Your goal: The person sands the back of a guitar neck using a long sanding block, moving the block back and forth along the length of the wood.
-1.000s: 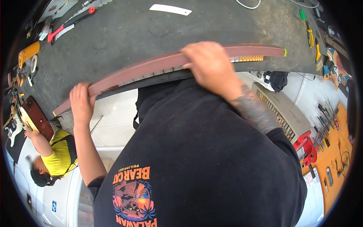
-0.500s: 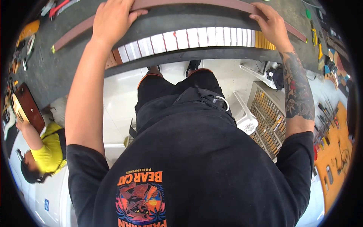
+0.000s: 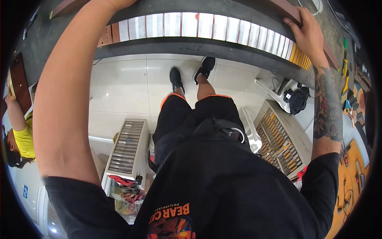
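Observation:
A long brown strip (image 3: 286, 11), which looks like leather, runs in a bent line along the dark worktable (image 3: 207, 44), with pale yellow-green showing at its left end. My right hand (image 3: 311, 40) is closed round the strip near its right part, thumb on the near side and fingers behind. Only the back part of my left hand (image 3: 121, 3) shows at the top edge, close to the strip's line; its fingers are out of the picture. Between my hands and the table's near edge stands a row of flat white-faced pieces (image 3: 199, 27), ending in yellow ones (image 3: 300, 56) on the right.
Below the table are a grey rack of slim metal tools (image 3: 126, 145), a rack of wooden-handled tools (image 3: 278, 137), a white stool (image 3: 254, 143) and a black bag (image 3: 297, 99). Yellow-handled tools (image 3: 345, 75) lie at the right. A person in yellow (image 3: 24, 137) works at the left.
My view has shifted, so table and floor sit differently. My left hand has moved mostly out at the top. My right hand stays on the strip, which appears higher in the picture.

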Demonstrator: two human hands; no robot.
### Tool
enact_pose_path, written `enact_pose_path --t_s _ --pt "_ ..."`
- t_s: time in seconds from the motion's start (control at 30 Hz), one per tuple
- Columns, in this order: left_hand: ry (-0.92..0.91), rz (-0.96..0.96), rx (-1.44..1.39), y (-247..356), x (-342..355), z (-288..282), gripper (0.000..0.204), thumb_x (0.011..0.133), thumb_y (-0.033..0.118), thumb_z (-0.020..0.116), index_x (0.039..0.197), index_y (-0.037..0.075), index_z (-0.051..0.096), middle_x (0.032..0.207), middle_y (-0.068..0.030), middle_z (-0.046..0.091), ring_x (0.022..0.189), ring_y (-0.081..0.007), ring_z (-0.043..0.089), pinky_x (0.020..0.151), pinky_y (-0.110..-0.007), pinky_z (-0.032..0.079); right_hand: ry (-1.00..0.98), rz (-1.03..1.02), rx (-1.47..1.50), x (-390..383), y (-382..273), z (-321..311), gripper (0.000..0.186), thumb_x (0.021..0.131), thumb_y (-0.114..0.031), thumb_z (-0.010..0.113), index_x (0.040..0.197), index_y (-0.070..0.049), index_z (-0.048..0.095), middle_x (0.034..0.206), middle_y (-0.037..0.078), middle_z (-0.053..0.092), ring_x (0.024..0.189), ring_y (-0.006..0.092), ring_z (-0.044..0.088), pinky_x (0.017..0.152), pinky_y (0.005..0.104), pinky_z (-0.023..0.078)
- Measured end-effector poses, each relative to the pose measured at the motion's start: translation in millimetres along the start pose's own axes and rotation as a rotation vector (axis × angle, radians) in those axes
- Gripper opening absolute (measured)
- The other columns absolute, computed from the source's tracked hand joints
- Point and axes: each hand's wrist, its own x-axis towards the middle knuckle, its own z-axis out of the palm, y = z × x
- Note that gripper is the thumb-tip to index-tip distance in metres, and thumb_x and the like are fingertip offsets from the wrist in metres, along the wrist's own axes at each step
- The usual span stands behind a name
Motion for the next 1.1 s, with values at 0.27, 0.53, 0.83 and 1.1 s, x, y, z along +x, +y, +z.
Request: enact_pose_path --t_s 0.27,0.53,0.83,1.1 --pt "0.006 -0.013 -0.018 11 -1 -6 0.045 0.089 0.041 0.077 0.1 0.003 0.055 0.103 -0.0176 0.063 0.104 -0.0387 0.062 0.089 -0.048 0.049 0.122 -0.076 -0.025 -3 -45 -20 0.035 0.08 -0.016 0.08 0.104 -0.001 0.06 0.097 0.022 0.059 0.096 0.0448 0.058 0.082 0.0481 0.046" --pt "0.005 0.005 -0.001 -2 0 3 0.046 0.092 0.043 0.074 0.105 0.003 0.055 0.107 -0.0198 0.063 0.107 -0.0401 0.061 0.092 -0.049 0.049 0.099 -0.081 -0.035 -2 -40 -16 0.037 0.081 -0.02 0.08 0.105 -0.001 0.058 0.098 0.022 0.058 0.097 0.0451 0.058 0.084 0.0484 0.046" --pt "-0.044 -0.003 -0.005 -4 0 1 0.047 0.092 0.044 0.074 0.104 0.003 0.056 0.108 -0.0203 0.064 0.108 -0.0408 0.062 0.092 -0.05 0.049 0.057 0.003 0.041 1 -43 -20 0.036 0.082 -0.019 0.08 0.106 -0.002 0.059 0.099 0.022 0.059 0.099 0.0433 0.059 0.086 0.0469 0.047" --pt "-0.046 -0.022 -0.023 7 0 -9 0.047 0.092 0.045 0.073 0.106 0.002 0.057 0.111 -0.0209 0.065 0.11 -0.0408 0.062 0.094 -0.049 0.049 0.043 0.01 -0.009 0 -50 -25 0.036 0.082 -0.019 0.08 0.105 -0.002 0.059 0.099 0.022 0.059 0.098 0.0428 0.06 0.084 0.0465 0.047"
